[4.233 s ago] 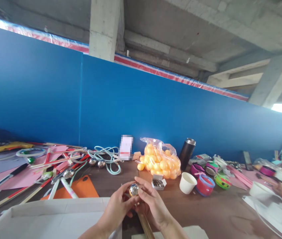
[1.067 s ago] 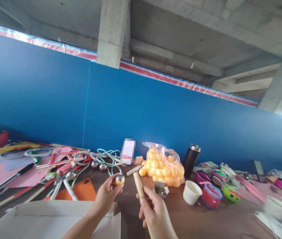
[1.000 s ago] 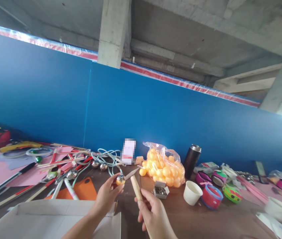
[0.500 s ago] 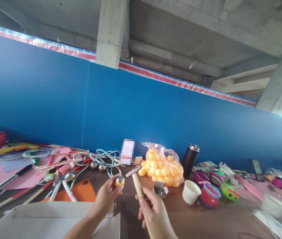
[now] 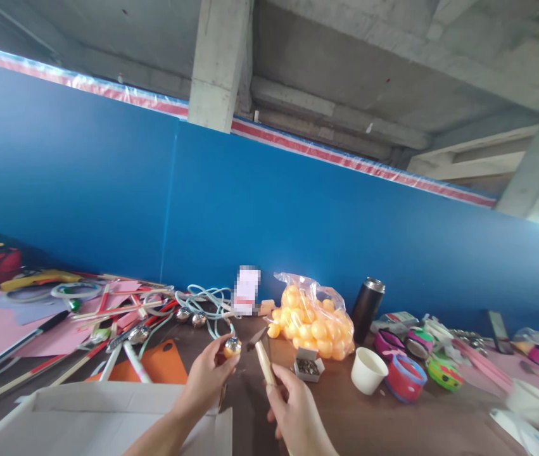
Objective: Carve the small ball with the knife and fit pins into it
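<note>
My left hand (image 5: 205, 377) pinches a small ball (image 5: 232, 346), shiny silver on top and orange below, between thumb and fingers. A pale blue cord (image 5: 213, 329) runs right behind it; whether it is joined to the ball I cannot tell. My right hand (image 5: 294, 405) is closed round the wooden handle of a hammer (image 5: 264, 362). The hammer head tilts up and left, close to the ball but apart from it. A small open box of metal tacks or nails (image 5: 308, 366) sits beyond my right hand. The lower end of the handle is hidden by my palm.
A clear bag of orange balls (image 5: 314, 323) stands ahead, beside a black bottle (image 5: 368, 310). A paper cup (image 5: 368, 370) and colourful rings (image 5: 406, 378) lie right. Sticks, pens and an orange sheet (image 5: 167, 364) crowd the left, behind a white box (image 5: 107, 421).
The hammer head has swung, now pointing more down at its left end, and the hammer sits slightly lower. The ball stays in my left hand. The whole view has shifted slightly.
</note>
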### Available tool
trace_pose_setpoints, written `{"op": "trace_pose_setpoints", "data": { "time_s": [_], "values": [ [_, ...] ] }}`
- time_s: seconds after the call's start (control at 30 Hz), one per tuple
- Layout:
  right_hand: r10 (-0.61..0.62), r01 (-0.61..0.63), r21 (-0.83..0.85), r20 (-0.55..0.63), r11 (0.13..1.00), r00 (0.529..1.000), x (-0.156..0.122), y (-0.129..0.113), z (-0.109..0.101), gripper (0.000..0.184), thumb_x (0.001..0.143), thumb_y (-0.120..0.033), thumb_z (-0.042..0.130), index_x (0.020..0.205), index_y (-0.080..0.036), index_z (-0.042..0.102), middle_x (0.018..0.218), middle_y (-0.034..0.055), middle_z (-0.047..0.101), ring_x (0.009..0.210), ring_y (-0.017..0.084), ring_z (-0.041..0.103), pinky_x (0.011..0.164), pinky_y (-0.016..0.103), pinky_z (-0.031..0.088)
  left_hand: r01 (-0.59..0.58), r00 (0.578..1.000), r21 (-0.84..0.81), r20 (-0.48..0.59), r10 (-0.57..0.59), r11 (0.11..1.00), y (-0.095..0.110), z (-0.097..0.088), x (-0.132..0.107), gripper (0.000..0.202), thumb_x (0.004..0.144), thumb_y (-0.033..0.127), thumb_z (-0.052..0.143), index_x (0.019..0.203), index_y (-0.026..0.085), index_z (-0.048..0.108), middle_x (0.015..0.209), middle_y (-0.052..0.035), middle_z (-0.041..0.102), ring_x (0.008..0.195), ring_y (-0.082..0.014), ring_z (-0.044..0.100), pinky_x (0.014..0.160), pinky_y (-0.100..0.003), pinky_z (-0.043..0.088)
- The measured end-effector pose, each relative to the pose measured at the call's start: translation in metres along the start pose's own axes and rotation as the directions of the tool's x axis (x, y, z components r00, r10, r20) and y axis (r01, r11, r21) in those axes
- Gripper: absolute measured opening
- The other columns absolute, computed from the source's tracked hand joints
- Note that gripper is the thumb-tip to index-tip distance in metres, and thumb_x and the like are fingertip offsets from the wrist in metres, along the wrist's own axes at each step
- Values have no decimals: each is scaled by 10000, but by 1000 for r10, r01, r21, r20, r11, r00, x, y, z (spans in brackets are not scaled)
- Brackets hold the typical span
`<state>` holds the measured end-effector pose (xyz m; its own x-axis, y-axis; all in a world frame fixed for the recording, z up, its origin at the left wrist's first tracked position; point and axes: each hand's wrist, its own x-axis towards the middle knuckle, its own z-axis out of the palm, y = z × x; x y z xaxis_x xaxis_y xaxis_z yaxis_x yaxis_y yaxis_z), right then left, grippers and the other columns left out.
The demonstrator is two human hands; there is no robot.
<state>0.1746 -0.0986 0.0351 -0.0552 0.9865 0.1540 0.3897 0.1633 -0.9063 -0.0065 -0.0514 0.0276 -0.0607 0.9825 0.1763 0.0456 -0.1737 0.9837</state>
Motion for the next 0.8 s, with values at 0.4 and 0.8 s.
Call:
{"op": "trace_pose_setpoints", "data": {
  "time_s": [0.4, 0.8],
  "values": [
    [-22, 20, 136, 9, 991, 1000, -3, -18, -3, 380, 798, -378, 499, 1104, -155, 537, 928, 93, 621, 444, 65, 531, 289, 126, 364, 5, 1000, 35, 20, -6, 999, -3, 2, 2, 491, 673, 365, 561, 1109, 148, 505, 830, -28, 651, 675, -149, 601, 613, -244, 498],
    [5, -5, 74, 5, 997, 1000, 2, -4, -4, 403, 791, -382, 494, 1122, -154, 525, 889, 89, 634, 458, 95, 555, 277, 144, 368, -8, 1000, 158, 17, 6, 987, 1, 3, -1, 488, 679, 351, 528, 1122, 144, 518, 847, -37, 671, 684, -162, 625, 588, -236, 476]
  ]
}}
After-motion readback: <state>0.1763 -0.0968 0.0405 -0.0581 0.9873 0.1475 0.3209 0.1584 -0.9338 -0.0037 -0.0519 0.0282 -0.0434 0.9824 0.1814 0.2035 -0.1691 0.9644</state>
